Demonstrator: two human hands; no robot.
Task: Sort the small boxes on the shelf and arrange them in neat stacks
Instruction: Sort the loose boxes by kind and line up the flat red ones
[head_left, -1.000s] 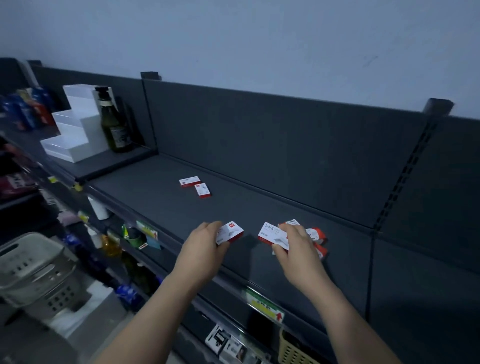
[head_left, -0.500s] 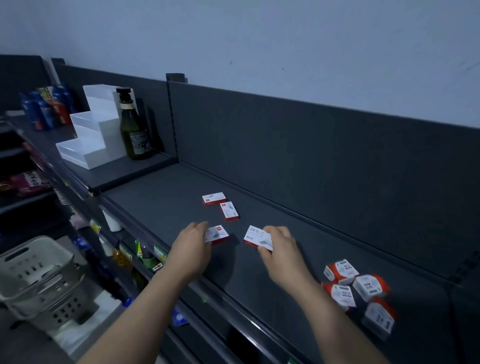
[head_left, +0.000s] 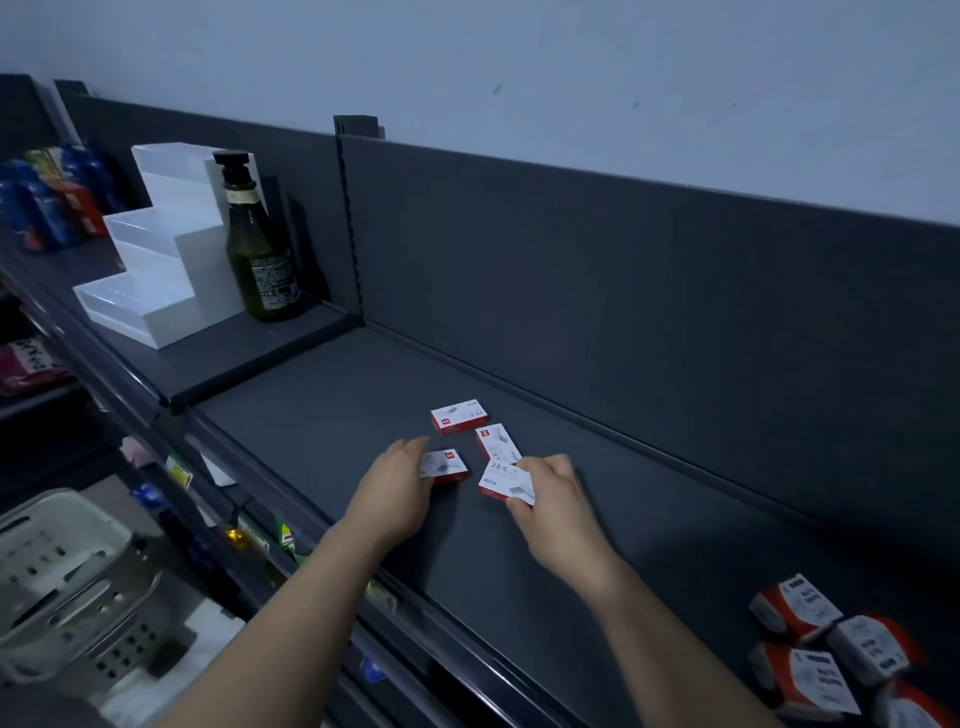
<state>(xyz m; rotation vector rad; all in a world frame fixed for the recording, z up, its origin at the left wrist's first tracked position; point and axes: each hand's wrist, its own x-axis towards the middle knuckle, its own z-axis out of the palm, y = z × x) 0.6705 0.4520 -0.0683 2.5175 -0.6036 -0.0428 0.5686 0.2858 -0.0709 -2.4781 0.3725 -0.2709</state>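
On the dark grey shelf (head_left: 649, 545) lie small white and red boxes. My left hand (head_left: 395, 488) holds one box (head_left: 445, 466) at its left end, low on the shelf. My right hand (head_left: 556, 501) pinches a box marked 24/6 (head_left: 503, 482) at its right end. Just behind them two more boxes lie flat: one (head_left: 460, 415) farther back and one (head_left: 497, 442) turned at an angle. At the lower right lies a loose cluster of several thicker red and white boxes (head_left: 831, 660).
A green glass bottle (head_left: 260, 249) and a white stepped display stand (head_left: 156, 265) sit on the raised shelf section to the left. Cans (head_left: 47, 202) stand at the far left. A grey plastic basket (head_left: 57, 587) is below left. The shelf's back panel (head_left: 623, 270) rises behind the boxes.
Both hands carried their boxes to the left and toward the back, ending close beside the two boxes that lie flat. The view shifted, so the thicker boxes now sit at the lower right.
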